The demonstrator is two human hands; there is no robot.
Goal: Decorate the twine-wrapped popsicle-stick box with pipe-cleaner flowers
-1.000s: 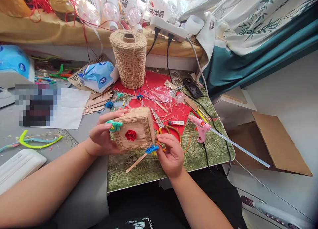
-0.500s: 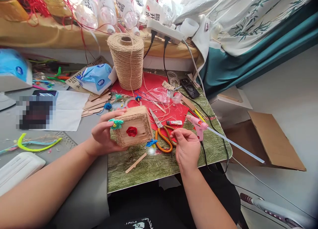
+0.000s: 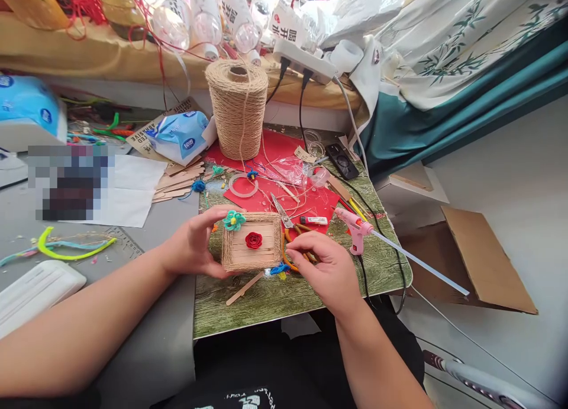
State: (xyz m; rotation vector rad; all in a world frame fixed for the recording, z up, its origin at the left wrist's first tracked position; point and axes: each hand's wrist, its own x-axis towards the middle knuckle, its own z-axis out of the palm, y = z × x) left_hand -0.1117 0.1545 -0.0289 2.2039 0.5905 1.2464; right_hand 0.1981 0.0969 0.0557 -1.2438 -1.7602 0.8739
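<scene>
Twine-edged box [image 3: 261, 256] sits just below the centre of the frame, and we see it off the table in our left hand [image 3: 197, 244], its slatted face turned toward us. Our left hand is spread around the box's left side, the digits parted by about the height of that side: one part of the grip lies along the upper left edge, the other under the lower left corner, so most of the box reaches out to the right of the grip. A green flower [image 3: 234, 220] sits at the box's upper left corner, close to our upper digits, and a red rose [image 3: 253, 240] marks the middle of the slats, clear of both hands. At the lower right corner we see a blue flower [image 3: 279, 269], partly beneath the box. Our right hand [image 3: 331, 273], right of centre, has its fingertips drawn narrowly together just beside the box's right edge; we cannot tell whether they touch it or pinch anything. Behind that hand lie scissors [image 3: 282, 211], with a pink glue gun [image 3: 355, 226] further right. A wooden stick [image 3: 245, 287] rests on the green mat [image 3: 248, 320] at lower centre, below the box.
</scene>
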